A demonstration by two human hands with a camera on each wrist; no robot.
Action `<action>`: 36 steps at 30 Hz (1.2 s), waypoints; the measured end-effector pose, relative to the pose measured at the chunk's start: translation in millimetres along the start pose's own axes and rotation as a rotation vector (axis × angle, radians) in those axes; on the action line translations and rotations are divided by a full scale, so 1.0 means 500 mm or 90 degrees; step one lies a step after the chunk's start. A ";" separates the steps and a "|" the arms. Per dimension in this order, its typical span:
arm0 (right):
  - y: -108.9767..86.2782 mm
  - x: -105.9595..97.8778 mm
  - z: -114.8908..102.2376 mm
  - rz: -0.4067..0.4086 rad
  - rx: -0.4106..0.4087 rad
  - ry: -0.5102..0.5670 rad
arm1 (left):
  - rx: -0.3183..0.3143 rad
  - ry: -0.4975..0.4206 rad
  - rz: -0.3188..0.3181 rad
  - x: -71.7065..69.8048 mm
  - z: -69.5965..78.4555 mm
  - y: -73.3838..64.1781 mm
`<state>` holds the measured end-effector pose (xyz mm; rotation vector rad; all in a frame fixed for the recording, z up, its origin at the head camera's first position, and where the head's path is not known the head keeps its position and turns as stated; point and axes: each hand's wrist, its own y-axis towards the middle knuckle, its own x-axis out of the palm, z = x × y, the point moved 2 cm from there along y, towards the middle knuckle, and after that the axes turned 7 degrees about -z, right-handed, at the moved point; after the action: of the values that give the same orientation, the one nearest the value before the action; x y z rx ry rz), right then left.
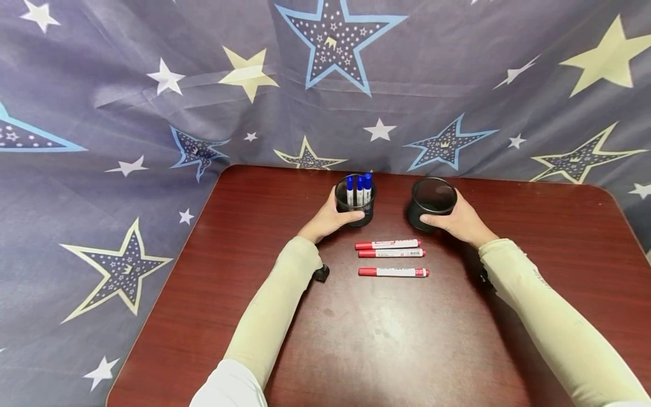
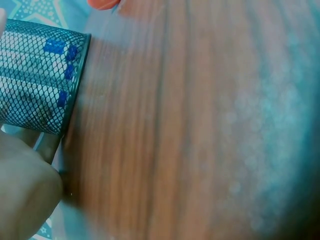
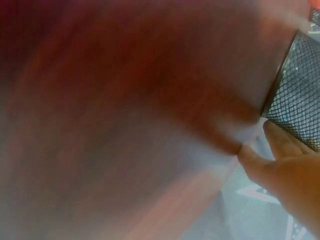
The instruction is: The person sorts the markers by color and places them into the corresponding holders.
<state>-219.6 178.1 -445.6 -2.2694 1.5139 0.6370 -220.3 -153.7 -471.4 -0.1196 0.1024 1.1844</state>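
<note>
My left hand [image 1: 333,217] grips a black mesh pen cup [image 1: 362,217], its thumb across the front. Several blue-capped markers [image 1: 359,192] stand upright in that cup. In the left wrist view the mesh cup [image 2: 37,75] shows the markers through its side, with the left hand [image 2: 27,185] against it. A second black mesh pen cup [image 1: 432,198], with no markers showing in it, is in the grip of my right hand [image 1: 460,220]. The right wrist view has this cup [image 3: 297,90] at its right edge, the right hand [image 3: 285,175] curled at it.
Three red markers [image 1: 390,254] lie side by side on the brown wooden table [image 1: 376,339], nearer to me than the cups. A grey curtain with stars [image 1: 244,118] hangs along the table's far edge and left side.
</note>
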 end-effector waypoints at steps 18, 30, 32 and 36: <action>0.003 0.008 0.010 -0.002 -0.007 0.007 | -0.006 -0.041 -0.026 -0.002 -0.008 0.000; 0.002 0.003 0.007 0.014 0.004 -0.041 | 0.008 -0.003 -0.002 -0.002 -0.009 0.001; 0.000 0.003 0.006 0.015 0.010 -0.046 | 0.015 0.005 0.001 -0.002 -0.009 0.000; 0.000 0.004 0.004 0.017 0.011 -0.045 | 0.019 0.012 -0.005 -0.004 -0.005 -0.007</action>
<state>-219.1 177.6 -448.1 -2.1928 1.5136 0.7018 -217.9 -157.0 -473.6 -0.1058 0.1361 1.1743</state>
